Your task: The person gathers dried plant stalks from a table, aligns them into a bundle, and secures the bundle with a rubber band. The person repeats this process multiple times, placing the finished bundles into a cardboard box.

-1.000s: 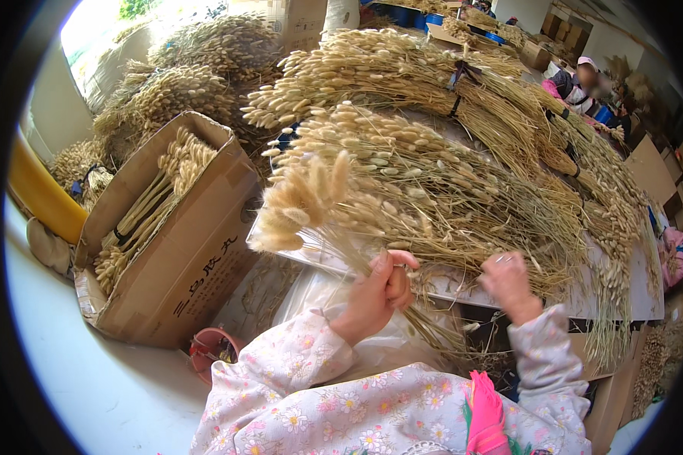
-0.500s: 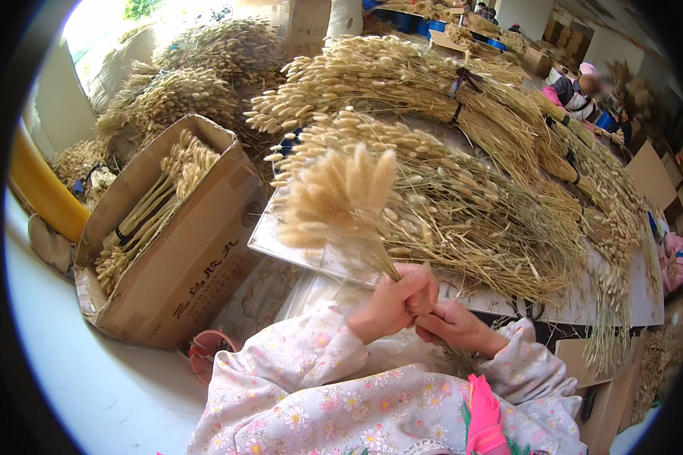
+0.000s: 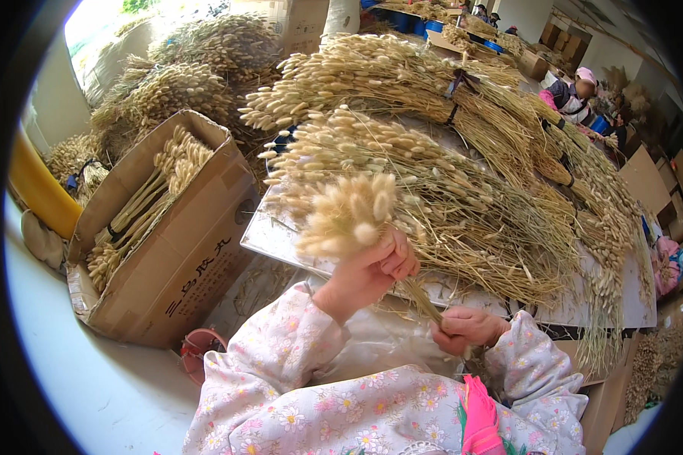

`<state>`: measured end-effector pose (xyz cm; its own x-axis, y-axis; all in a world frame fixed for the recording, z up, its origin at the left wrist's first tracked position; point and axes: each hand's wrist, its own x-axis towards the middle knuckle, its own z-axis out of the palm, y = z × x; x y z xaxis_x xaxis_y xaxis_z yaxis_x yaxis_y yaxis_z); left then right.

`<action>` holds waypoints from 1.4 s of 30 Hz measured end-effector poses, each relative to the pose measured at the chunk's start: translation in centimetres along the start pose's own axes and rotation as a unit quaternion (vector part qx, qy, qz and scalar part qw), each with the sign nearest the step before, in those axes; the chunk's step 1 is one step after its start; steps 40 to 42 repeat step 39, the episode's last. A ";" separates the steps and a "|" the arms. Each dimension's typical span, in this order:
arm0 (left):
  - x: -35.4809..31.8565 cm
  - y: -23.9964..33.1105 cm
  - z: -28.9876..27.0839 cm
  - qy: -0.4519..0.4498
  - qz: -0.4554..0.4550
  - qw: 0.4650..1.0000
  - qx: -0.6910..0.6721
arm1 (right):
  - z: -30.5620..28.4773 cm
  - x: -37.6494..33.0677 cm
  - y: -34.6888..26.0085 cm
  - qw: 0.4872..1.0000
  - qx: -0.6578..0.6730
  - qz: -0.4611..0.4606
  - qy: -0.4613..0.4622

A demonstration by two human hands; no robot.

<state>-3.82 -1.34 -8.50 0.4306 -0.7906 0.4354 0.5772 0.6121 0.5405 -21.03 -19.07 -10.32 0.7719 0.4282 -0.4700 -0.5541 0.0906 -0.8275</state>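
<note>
A small bunch of dried bunny-tail grass [image 3: 347, 216] with fluffy cream heads is held between my two hands. My left hand [image 3: 372, 269] wraps round it just below the heads, fingers closed. Lower on the stems, my right hand [image 3: 467, 329] is closed round them, a short way to the right and nearer to me. The bare stems [image 3: 423, 301] show between the two hands and slant down to the right. Just beyond my hands, a large loose heap of the same grass [image 3: 432, 197] lies on the white tabletop [image 3: 281, 254].
At the left stands an open cardboard box [image 3: 182, 258] with tied grass bundles [image 3: 148, 189] inside. More bundles [image 3: 182, 83] are piled behind it. A tied sheaf [image 3: 402, 76] lies across the table's far side. A red bucket [image 3: 201, 351] sits low left. Another person [image 3: 577, 95] is at the far right.
My left hand has moved up the stems to just under the heads, and my hands have come apart. My right hand has shifted slightly right along the stems. The heads sit lower and more bunched.
</note>
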 end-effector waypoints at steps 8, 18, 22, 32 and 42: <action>-0.6 -0.8 -1.2 0.028 -0.025 0.998 -0.043 | 1.8 1.1 3.2 0.544 -0.674 -0.202 0.458; -1.5 -2.2 -3.6 0.051 -0.081 0.987 -0.129 | 0.7 -2.2 7.9 0.994 0.068 0.085 -0.022; -2.4 -3.6 -3.3 0.031 -0.108 0.992 -0.051 | -0.7 -0.6 11.6 0.729 -0.539 -0.065 0.417; -2.5 -2.8 -0.7 -0.002 -0.125 0.992 0.028 | 2.9 -3.9 -2.8 0.711 -0.574 -0.227 0.336; -2.3 -2.8 -0.6 -0.012 -0.068 0.981 0.181 | 7.6 0.1 -10.9 0.674 -0.471 -0.408 0.397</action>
